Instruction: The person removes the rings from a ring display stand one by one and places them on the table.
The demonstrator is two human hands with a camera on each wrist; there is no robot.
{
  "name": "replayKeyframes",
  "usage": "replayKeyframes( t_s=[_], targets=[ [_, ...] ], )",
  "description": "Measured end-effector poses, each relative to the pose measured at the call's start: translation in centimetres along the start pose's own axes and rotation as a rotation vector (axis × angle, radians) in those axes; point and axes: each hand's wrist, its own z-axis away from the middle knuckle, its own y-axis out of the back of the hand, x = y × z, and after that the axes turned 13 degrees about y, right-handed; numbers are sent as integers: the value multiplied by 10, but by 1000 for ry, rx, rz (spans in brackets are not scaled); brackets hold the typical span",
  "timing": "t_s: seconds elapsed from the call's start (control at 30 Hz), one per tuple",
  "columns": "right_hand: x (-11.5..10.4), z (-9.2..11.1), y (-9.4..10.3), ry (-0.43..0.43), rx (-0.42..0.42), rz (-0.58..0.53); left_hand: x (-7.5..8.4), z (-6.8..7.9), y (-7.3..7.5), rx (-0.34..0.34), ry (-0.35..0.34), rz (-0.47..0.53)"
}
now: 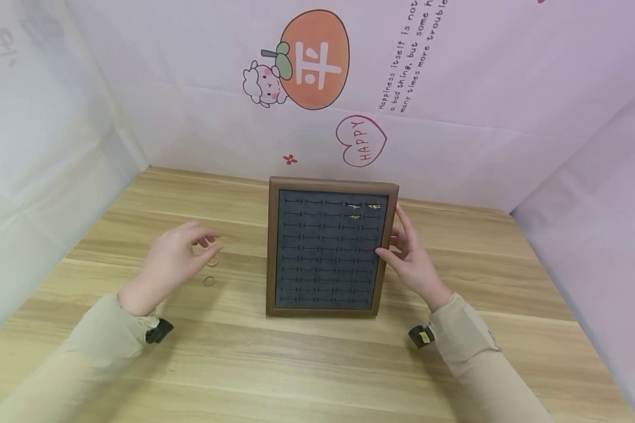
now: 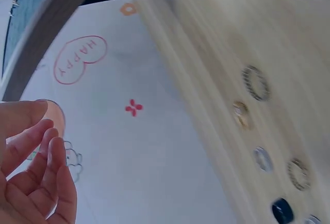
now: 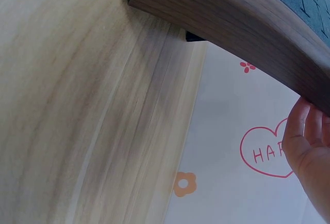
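A brown wooden-framed ring display board (image 1: pixel 325 270) with a dark grey slotted pad stands at the middle of the table. Three rings sit in its upper right slots, among them a gold-coloured ring (image 1: pixel 354 217). My right hand (image 1: pixel 415 264) grips the board's right edge, thumb on the front and fingers behind. To the left, my left hand (image 1: pixel 171 258) hovers over the table with loosely bent fingers, nothing visible between thumb and fingertips. Close to it lie a gold ring (image 1: pixel 213 262) and a thin ring (image 1: pixel 209 281). The left wrist view shows several rings, including a dark band (image 2: pixel 282 211).
The wood-grain table (image 1: pixel 275 370) runs back to a white printed cloth (image 1: pixel 190 117) with a heart and cartoon pictures. Cloth walls also stand at the left and right. A dark wrist device (image 1: pixel 159 331) hangs under the left sleeve, another (image 1: pixel 421 336) by the right.
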Motion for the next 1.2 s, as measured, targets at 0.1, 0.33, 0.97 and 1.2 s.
replayKeyframes(
  t_s=[0.1,0.33,0.97,1.2],
  targets=[
    [-1,0,0,-20,-7,4,7,-3,-2,37,-27,18],
    [-3,-2,-1,-29,-3,-7,29,-11,-3,97,-93,91],
    [-2,-2,0,-35,-15,14,91,-30,-21,54,-231,270],
    [-2,-2,0,-29,-13,11,113,-36,-32,14,-278,271]
  ],
)
